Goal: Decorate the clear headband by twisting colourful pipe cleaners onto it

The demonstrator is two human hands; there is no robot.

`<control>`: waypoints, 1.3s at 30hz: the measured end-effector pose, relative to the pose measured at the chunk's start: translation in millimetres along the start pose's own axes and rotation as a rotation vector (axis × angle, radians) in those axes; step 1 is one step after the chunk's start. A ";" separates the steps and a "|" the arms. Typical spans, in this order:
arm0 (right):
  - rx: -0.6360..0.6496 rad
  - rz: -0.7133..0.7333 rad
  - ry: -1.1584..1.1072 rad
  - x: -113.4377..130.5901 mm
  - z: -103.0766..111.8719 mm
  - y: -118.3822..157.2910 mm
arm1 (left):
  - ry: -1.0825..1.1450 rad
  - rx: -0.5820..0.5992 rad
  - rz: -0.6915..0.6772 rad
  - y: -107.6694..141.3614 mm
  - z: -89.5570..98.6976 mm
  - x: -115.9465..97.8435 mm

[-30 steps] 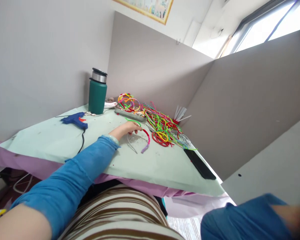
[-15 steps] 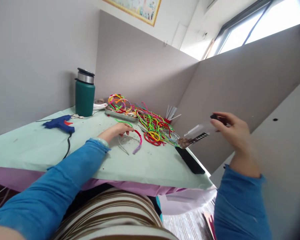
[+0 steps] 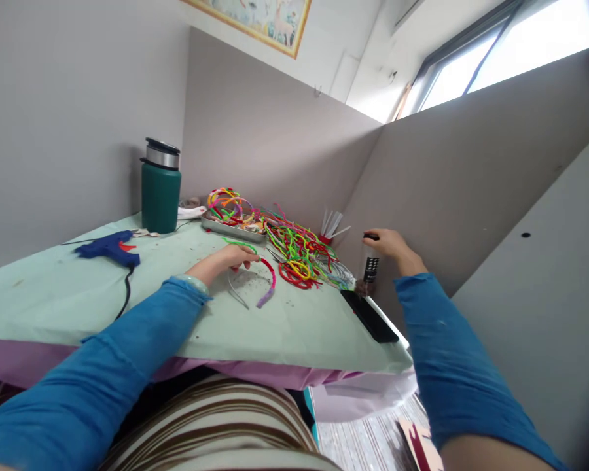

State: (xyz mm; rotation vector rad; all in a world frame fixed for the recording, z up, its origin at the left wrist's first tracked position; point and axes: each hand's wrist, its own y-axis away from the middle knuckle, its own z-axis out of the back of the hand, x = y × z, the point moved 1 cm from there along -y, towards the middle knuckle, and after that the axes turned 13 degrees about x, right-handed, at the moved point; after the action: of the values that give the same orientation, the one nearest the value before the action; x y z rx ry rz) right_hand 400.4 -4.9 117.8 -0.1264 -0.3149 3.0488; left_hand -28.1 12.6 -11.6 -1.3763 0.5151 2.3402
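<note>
My left hand (image 3: 244,256) is closed on a headband (image 3: 273,282) wrapped in green, pink and purple pipe cleaner, low over the table. A bare grey wire end (image 3: 237,292) curves down below that hand. At the right, my right hand (image 3: 387,242) grips the dark cap of a clear bottle (image 3: 372,267) with brown pieces at its bottom. The bottle is upright at the table's right edge, by a black flat object (image 3: 370,316). Whether it rests on the table I cannot tell.
Loose pipe cleaners (image 3: 302,245) lie in a heap at the back, beside a metal tray (image 3: 233,229) of colourful bands. White sticks (image 3: 330,224) stand in a red holder. A green flask (image 3: 161,190) and a blue glue gun (image 3: 108,247) are at the left. Grey panels enclose the table.
My right hand has moved left with the bottle, which has turned from tilted to upright. My left hand keeps its hold on the headband. The view has shifted slightly.
</note>
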 end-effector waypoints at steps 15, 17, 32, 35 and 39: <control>-0.192 -0.162 -0.103 0.4 -35.4 -13.8 | -0.070 0.002 0.005 -1.1 0.1 1.7; -0.114 -0.188 -0.065 3.4 -27.4 -13.2 | -0.064 0.007 0.000 -1.1 0.2 2.2; -0.324 -0.185 0.146 66.4 11.9 19.3 | -0.055 -0.010 -0.022 1.0 -0.6 2.4; -0.129 0.084 -0.096 120.7 4.5 30.1 | -0.019 -0.023 -0.034 2.9 -1.9 1.0; 0.141 0.481 -0.359 202.7 -42.4 43.1 | -0.004 -0.019 -0.033 6.3 -3.7 -3.1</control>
State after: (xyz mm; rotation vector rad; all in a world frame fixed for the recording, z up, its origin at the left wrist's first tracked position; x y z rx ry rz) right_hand 200.0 -22.0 52.4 0.4193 -0.0944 3.5491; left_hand -27.0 5.0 -9.8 -1.3772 0.4669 2.3268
